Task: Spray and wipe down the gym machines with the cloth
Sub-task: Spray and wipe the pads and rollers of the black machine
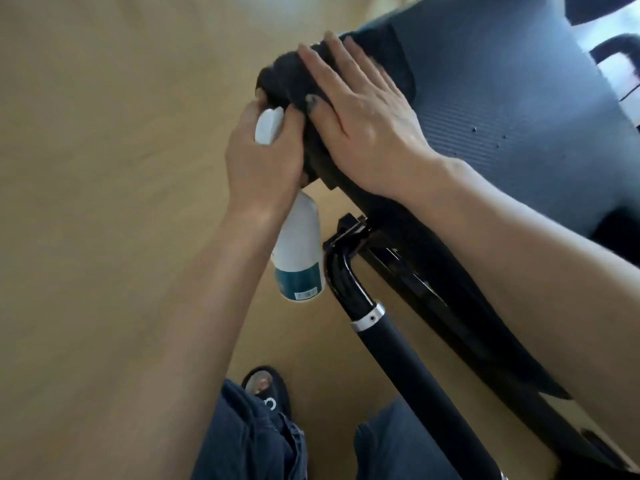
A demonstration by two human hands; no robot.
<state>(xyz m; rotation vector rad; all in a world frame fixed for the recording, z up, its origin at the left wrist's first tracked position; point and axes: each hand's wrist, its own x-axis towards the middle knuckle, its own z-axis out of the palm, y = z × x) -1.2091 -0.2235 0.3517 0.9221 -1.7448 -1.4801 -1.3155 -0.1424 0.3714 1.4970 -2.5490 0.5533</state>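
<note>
**Cloth pressed flat on the machine's edge, bottle held just beside it**

The gym machine (512,109) fills the right of the view, its ribbed dark deck running from the upper right down toward the person; a black side rail (433,271) follows the near edge, and a padded handle bar (408,368) with a silver collar slants below it; the pale wooden floor (104,168) takes up the whole left half; denim legs and a dark sandal show at the bottom.

The right hand (360,123) lies flat, fingers straight and spread, pressing the black cloth (294,81) onto the rail's far end; the cloth bunches out past the fingertips to the left; its long axis follows the rail, so the wiping stroke most likely runs back along the edge toward the person.

The left hand (263,161) is just beside the right, touching the cloth's edge; its grip is curled round the neck of the white spray bottle (298,251), which hangs downward below the fist, teal label lowest, nozzle head (268,126) pointing up toward the cloth.
</note>
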